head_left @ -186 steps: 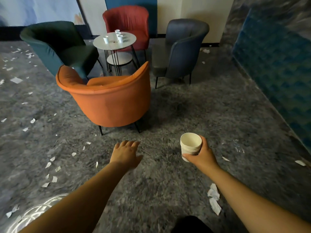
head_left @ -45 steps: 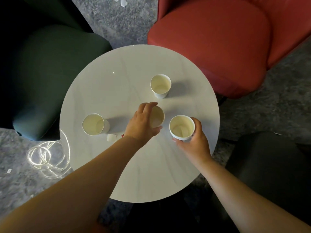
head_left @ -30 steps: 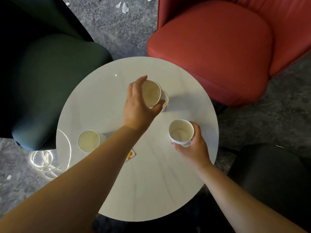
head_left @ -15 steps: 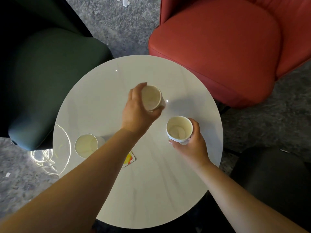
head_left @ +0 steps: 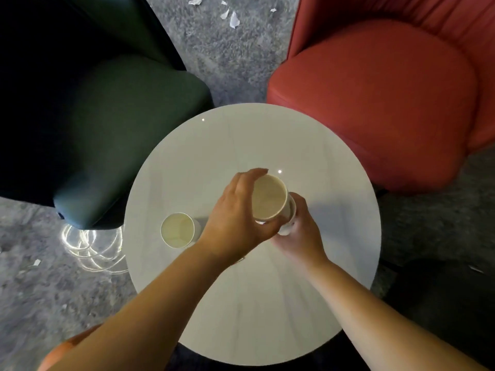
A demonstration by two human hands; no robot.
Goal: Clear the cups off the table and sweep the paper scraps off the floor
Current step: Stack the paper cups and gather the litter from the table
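Two paper cups meet over the middle of the round white table: the upper cup, gripped round its rim by the left hand, now sits directly above the lower stack, which the right hand clasps from below. Half a second ago the two were apart, side by side. One lone cup stands upright at the table's left edge, as before. Paper scraps lie on the grey carpet between the green armchair and red armchair.
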